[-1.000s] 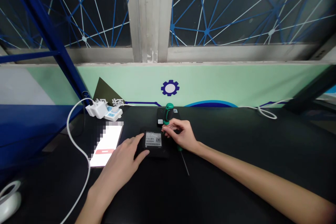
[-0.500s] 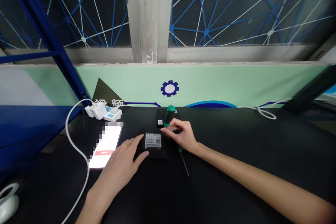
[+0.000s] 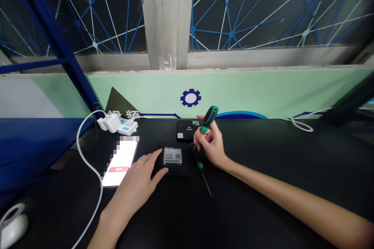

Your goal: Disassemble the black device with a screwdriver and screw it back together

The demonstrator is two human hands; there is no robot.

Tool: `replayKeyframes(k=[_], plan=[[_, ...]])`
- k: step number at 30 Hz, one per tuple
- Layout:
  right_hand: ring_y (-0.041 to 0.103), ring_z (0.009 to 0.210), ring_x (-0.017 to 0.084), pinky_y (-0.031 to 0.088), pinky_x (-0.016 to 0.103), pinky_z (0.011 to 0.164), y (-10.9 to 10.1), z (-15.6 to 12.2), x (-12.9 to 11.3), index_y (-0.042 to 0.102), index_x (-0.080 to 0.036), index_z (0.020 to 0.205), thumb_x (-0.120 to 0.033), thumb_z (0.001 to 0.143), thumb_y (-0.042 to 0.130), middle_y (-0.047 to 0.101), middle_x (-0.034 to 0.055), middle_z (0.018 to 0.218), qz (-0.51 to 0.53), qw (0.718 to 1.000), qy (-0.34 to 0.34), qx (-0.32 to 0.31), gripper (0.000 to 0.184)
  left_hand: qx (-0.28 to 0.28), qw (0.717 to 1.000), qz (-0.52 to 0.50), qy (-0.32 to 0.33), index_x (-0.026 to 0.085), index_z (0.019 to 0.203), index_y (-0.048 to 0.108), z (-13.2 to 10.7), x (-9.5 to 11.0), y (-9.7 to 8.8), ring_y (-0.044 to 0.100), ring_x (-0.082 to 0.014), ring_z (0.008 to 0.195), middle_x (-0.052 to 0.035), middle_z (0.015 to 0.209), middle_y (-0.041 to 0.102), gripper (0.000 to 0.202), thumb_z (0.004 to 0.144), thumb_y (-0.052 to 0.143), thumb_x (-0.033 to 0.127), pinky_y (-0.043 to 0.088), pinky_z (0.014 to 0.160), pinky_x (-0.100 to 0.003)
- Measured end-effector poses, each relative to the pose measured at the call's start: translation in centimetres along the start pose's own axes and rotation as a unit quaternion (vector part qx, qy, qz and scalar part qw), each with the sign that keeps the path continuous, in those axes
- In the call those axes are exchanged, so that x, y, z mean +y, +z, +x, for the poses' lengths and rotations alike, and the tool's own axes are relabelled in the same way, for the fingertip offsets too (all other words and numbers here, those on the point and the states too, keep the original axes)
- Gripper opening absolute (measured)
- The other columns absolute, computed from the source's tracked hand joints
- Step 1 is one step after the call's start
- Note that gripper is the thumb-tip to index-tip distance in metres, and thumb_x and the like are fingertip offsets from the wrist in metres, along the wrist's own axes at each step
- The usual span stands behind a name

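My right hand (image 3: 210, 144) holds a green-and-black screwdriver (image 3: 209, 119) by its handle, raised above the table, with its thin shaft pointing down to the left. My left hand (image 3: 136, 183) lies flat with its fingertips on the left edge of a black flat box (image 3: 175, 169), whose top carries a white label. Behind that box lies a second black box (image 3: 187, 130). A second screwdriver (image 3: 200, 165) lies just below my right hand, its handle partly hidden and its metal shaft pointing toward me.
A phone (image 3: 119, 162) with a lit, blurred screen lies left of the boxes. Behind it stand a white charger (image 3: 109, 123) and a small power strip (image 3: 127, 127), with a white cable running forward. A white mouse (image 3: 13, 231) sits at lower left on the black table (image 3: 263, 175).
My right hand has lifted the screwdriver up and to the right, away from the rear box, and tilted it. My left hand stays on the front box.
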State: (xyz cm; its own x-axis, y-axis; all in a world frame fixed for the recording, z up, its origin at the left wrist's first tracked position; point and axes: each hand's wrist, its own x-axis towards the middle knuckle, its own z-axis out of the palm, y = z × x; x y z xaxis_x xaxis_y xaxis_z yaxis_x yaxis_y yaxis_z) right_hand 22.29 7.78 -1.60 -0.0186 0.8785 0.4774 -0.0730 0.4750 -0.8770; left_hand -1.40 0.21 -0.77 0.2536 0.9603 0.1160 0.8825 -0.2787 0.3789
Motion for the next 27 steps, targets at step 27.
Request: replayKeyframes(k=[27], plan=[[0.063, 0.041, 0.015, 0.051, 0.022, 0.035, -3.9, 4.5, -3.4, 0.057, -0.018, 0.090, -0.039, 0.081, 0.071, 0.065, -0.0017, 0.051, -0.335, 0.875, 0.238, -0.257, 0.027, -0.023, 1.000, 0.005, -0.017, 0.027, 0.149, 0.040, 0.0, -0.1, 0.0, 0.065, -0.0273, 0.095, -0.0089, 0.106, 0.066, 0.061, 0.097, 0.040, 0.059, 0.052, 0.072, -0.035]])
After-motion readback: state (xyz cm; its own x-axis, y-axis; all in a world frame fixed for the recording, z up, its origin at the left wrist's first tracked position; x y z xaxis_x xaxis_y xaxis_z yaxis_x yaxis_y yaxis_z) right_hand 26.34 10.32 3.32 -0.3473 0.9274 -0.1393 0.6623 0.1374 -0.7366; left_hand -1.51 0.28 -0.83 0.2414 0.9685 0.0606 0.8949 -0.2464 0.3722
